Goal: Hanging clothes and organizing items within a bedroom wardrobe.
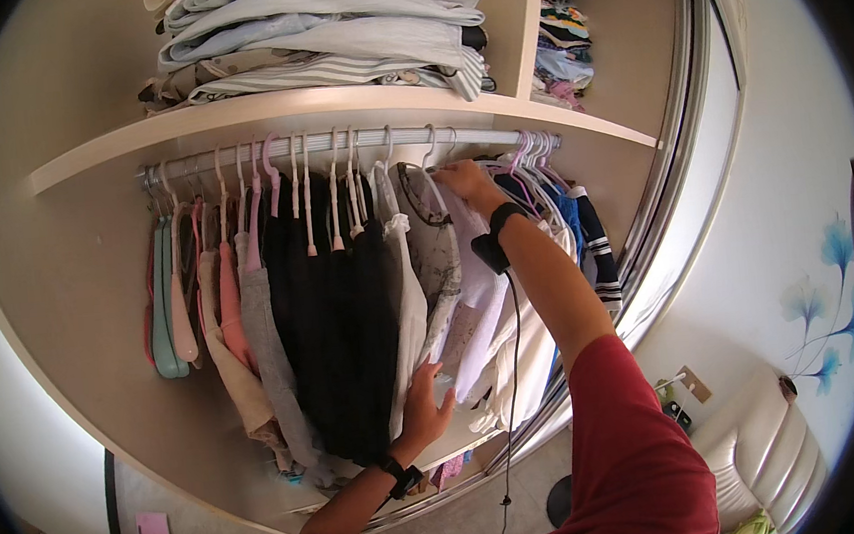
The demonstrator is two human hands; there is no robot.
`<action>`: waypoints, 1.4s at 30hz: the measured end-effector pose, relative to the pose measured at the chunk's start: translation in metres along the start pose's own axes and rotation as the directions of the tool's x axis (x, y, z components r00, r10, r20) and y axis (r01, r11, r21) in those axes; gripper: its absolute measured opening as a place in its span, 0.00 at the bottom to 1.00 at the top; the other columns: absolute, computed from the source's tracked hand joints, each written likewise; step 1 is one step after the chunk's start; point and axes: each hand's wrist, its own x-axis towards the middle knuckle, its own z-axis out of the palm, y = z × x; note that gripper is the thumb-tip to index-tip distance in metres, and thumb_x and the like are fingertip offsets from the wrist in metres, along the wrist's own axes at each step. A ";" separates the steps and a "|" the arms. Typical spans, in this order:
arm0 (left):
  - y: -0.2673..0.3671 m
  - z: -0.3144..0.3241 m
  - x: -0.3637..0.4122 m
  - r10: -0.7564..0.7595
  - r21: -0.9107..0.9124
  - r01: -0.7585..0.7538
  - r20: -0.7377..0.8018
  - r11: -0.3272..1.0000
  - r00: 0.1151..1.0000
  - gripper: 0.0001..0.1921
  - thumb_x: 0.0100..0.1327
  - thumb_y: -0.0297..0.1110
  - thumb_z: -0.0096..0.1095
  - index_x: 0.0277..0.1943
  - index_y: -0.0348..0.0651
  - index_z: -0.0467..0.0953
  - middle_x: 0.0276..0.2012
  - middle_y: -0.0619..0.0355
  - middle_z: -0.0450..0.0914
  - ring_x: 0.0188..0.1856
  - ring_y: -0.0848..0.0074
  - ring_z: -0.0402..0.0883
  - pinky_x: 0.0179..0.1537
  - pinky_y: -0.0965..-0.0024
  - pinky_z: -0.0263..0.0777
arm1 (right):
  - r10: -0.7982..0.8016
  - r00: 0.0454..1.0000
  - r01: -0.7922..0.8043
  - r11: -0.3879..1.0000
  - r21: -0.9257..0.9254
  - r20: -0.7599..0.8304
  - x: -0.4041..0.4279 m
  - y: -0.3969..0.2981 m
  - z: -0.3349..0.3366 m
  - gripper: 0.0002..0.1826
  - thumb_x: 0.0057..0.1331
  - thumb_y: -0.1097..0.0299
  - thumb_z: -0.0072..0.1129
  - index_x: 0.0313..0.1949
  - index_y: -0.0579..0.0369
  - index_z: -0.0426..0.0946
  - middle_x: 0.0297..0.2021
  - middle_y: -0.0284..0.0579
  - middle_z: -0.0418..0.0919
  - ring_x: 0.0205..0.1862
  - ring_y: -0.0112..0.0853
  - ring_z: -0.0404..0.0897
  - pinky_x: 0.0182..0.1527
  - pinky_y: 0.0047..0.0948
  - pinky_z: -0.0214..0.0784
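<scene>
Clothes hang from a metal closet rod [312,146]. My right hand [463,180] is raised just below the rod, at the shoulder of a lavender garment [478,300]; its fingertips are partly hidden, so its hold cannot be told. Directly left of it hangs a grey patterned garment [434,259] on a white hanger. My left hand [427,410] is lower down, fingers apart, beside the lower edge of that garment and a white garment [408,298]. Black garments [342,334] hang left of these. Cream garments [527,349] and a striped dark sleeve [600,246] hang to the right.
Folded clothes [326,41] are stacked on the wooden shelf [272,110] above the rod. More folded clothes [562,45] lie in the upper right compartment. Sliding-door tracks [675,127] run down the right side. A cable hangs from my right wrist. A padded cream headboard [765,451] stands lower right.
</scene>
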 end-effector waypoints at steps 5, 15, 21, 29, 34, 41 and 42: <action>0.002 0.002 -0.003 0.041 0.001 -0.041 0.048 0.999 0.998 0.22 0.65 0.29 0.67 0.60 0.36 0.70 0.67 0.34 0.69 0.71 0.43 0.68 0.68 0.51 0.64 | -0.071 0.996 0.072 0.997 0.011 -0.052 0.011 0.023 0.011 0.19 0.71 0.60 0.62 0.42 0.69 0.84 0.32 0.45 0.85 0.32 0.28 0.79 0.35 0.35 0.71; -0.011 0.044 -0.054 -0.048 -0.066 0.063 0.215 0.996 0.975 0.15 0.66 0.30 0.67 0.53 0.42 0.76 0.68 0.40 0.69 0.65 0.45 0.74 0.63 0.54 0.72 | -0.301 0.925 0.278 0.952 -0.128 -0.230 -0.019 -0.005 0.046 0.22 0.73 0.56 0.56 0.43 0.69 0.80 0.42 0.74 0.81 0.48 0.65 0.81 0.50 0.52 0.72; -0.026 0.040 -0.107 0.023 0.005 -0.026 0.340 1.000 0.940 0.14 0.64 0.26 0.64 0.53 0.40 0.75 0.63 0.42 0.72 0.52 0.47 0.82 0.51 0.54 0.77 | -0.132 0.949 0.164 0.983 0.088 -0.287 -0.100 0.015 0.031 0.34 0.75 0.44 0.55 0.60 0.67 0.72 0.47 0.64 0.84 0.48 0.53 0.84 0.49 0.46 0.74; -0.048 0.089 -0.199 0.157 -0.169 -0.059 0.661 0.984 0.734 0.13 0.63 0.24 0.63 0.51 0.42 0.74 0.57 0.45 0.74 0.45 0.55 0.84 0.45 0.55 0.80 | 0.110 0.975 -0.155 0.961 -0.229 -0.195 -0.388 0.120 -0.084 0.26 0.74 0.55 0.62 0.62 0.60 0.72 0.53 0.52 0.78 0.52 0.36 0.80 0.50 0.33 0.74; -0.014 0.138 -0.210 0.355 -0.376 -0.064 0.787 0.924 0.505 0.13 0.65 0.24 0.61 0.52 0.43 0.73 0.58 0.49 0.74 0.42 0.57 0.85 0.41 0.57 0.79 | 0.474 0.658 -0.574 0.819 0.018 -0.585 -0.662 0.171 -0.147 0.15 0.69 0.69 0.66 0.53 0.60 0.79 0.43 0.48 0.86 0.45 0.31 0.85 0.47 0.32 0.78; 0.031 0.217 -0.246 0.495 -0.522 0.139 0.848 0.841 0.191 0.10 0.65 0.25 0.60 0.49 0.40 0.76 0.54 0.49 0.78 0.40 0.59 0.83 0.45 0.61 0.79 | 0.484 -0.011 -0.854 0.450 0.260 -0.875 -0.967 0.091 -0.137 0.09 0.67 0.70 0.65 0.43 0.62 0.82 0.31 0.43 0.86 0.33 0.28 0.84 0.38 0.29 0.76; 0.045 0.227 -0.250 0.517 -0.530 0.130 0.847 0.838 0.124 0.10 0.65 0.25 0.60 0.49 0.41 0.76 0.54 0.50 0.78 0.40 0.60 0.83 0.45 0.61 0.79 | 0.466 -0.105 -0.806 0.477 0.350 -0.879 -0.997 0.076 -0.127 0.09 0.67 0.70 0.65 0.42 0.62 0.82 0.31 0.42 0.86 0.32 0.27 0.83 0.37 0.29 0.76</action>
